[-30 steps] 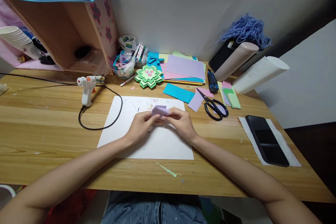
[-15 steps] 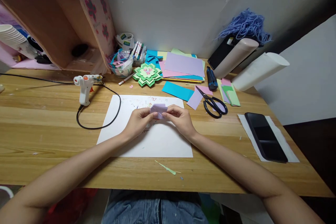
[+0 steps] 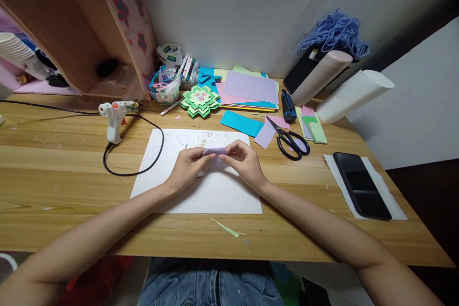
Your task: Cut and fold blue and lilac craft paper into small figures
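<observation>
A small piece of folded purple paper (image 3: 215, 151) is pinched between my two hands, just above a white sheet (image 3: 229, 196). My left hand (image 3: 188, 165) grips its left end between thumb and fingers. On its right end, my right hand (image 3: 245, 162) holds on in the same way, fingers curled. The paper is seen nearly edge-on, so most of its face is hidden. Colored specks mark the white sheet behind the hands. Beyond it lies a layered green paper flower (image 3: 200, 101) with a pink center.
Left of the sheet stands a white glue gun (image 3: 115, 119) with a looping black cord. To the right are black scissors (image 3: 291, 139), a blue cutter (image 3: 288, 106), paper pieces and a phone (image 3: 362, 186). Colored paper (image 3: 251, 87) is stacked by the wall, beside a tub of scraps (image 3: 164, 90).
The purple paper has tipped from showing its face to nearly edge-on. My fingers have shifted slightly along it; both hands still hold it over the sheet.
</observation>
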A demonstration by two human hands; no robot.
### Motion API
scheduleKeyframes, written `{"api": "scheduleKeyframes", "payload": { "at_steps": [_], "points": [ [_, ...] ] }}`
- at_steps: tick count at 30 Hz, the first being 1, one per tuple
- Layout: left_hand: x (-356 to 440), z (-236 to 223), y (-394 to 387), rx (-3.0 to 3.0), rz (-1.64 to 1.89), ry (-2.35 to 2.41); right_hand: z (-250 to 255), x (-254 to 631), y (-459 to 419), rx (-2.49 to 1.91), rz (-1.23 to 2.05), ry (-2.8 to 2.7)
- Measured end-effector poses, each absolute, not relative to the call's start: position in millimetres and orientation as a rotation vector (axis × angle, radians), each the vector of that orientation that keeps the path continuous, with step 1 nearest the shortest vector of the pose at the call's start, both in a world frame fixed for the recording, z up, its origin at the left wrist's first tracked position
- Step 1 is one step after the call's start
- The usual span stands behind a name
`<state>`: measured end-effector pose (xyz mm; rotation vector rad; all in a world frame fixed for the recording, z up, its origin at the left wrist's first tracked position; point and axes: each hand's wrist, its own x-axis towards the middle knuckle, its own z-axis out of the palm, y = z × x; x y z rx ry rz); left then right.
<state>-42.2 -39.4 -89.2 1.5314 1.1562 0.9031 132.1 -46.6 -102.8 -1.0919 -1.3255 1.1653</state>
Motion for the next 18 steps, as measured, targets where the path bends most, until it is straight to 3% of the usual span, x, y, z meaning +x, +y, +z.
{"api": "scheduleKeyframes", "payload": {
  "at_steps": [18],
  "points": [
    [-41.9, -81.6, -44.2, 1.675, 0.974, 1.15, -100.2, 129.9, -50.1, -1.08, 1.083, -1.485]
  ]
}}
